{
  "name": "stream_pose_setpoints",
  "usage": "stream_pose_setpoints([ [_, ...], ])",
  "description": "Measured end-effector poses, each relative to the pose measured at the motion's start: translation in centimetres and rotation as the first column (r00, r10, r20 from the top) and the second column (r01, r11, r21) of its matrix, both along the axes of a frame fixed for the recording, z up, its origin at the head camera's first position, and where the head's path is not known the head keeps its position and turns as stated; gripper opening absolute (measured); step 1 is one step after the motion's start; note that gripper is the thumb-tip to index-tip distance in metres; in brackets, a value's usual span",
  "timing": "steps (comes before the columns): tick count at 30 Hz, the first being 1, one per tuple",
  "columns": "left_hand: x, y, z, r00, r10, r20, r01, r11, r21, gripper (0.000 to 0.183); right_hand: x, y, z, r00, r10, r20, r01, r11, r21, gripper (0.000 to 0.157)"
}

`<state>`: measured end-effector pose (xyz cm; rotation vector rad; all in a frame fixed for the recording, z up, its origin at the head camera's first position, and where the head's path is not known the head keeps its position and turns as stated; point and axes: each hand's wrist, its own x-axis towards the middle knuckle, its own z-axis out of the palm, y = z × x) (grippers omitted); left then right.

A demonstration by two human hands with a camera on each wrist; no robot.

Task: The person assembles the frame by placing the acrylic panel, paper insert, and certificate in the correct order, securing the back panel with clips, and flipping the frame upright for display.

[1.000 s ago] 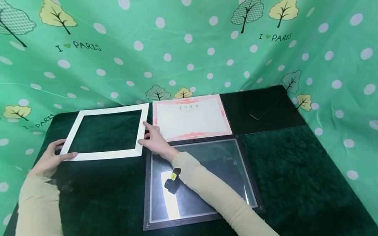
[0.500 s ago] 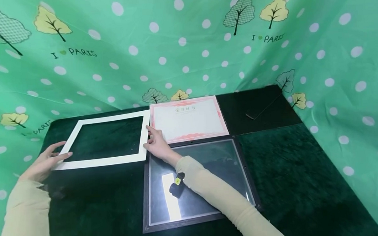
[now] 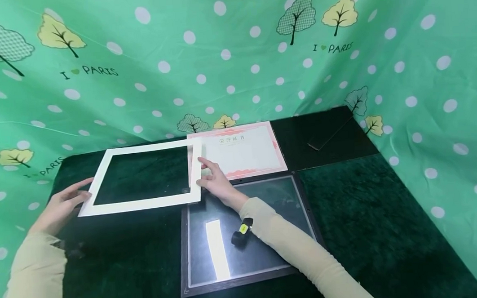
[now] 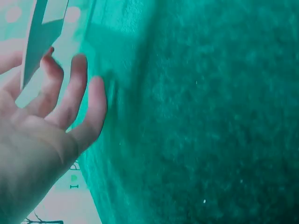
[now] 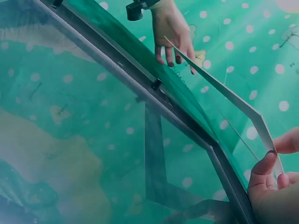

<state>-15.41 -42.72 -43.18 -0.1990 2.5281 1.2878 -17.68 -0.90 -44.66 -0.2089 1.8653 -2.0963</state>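
Observation:
A white mat board [image 3: 144, 205] with a rectangular opening is held above the green cloth in both hands. My left hand [image 3: 61, 208] pinches its lower left corner; in the left wrist view the mat [image 4: 39, 42] passes between thumb and fingers, other fingers loosely bent. The right hand [image 3: 222, 186] pinches its right side between thumb and fingers. In the right wrist view the mat [image 5: 229, 95] is tilted and raised. Its right strip overlaps the left edge of a pink-bordered certificate [image 3: 243, 153]. Below the right forearm lies a dark picture frame [image 3: 229, 284] with a glass pane.
A black backing board [image 3: 335, 135] with a folded stand lies at the back right, beside the certificate. Dark green cloth [image 3: 388, 231] covers the table. A green polka-dot curtain [image 3: 224, 28] hangs behind and at the sides.
Both hands have lifted the mat board and shifted it right, so its right side now reaches over the certificate's edge. The head view has also shifted slightly.

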Motion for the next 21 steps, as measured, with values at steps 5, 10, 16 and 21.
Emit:
stream_pose_setpoints([
  [5,0.1,0.5,-0.3,0.995,-0.104,0.009,0.102,0.985,0.138,0.063,-0.2,2.5,0.1,1.0,0.0,0.008,0.0,1.0,0.016,0.07],
  [10,0.0,1.9,-0.8,0.982,-0.188,0.015,0.18,0.96,0.214,0.062,-0.4,5.1,0.3,1.0,0.022,0.014,-0.023,0.998,0.058,0.069],
  [16,-0.3,4.2,-1.0,0.974,-0.226,-0.009,0.218,0.93,0.296,0.059,-0.1,7.7,0.7,1.0,0.023,0.011,-0.024,0.996,0.081,0.068],
  [21,-0.6,6.3,-1.0,0.973,-0.232,0.016,0.218,0.933,0.286,0.073,0.1,9.5,0.8,1.0,-0.002,-0.018,0.004,0.993,0.116,0.068],
])
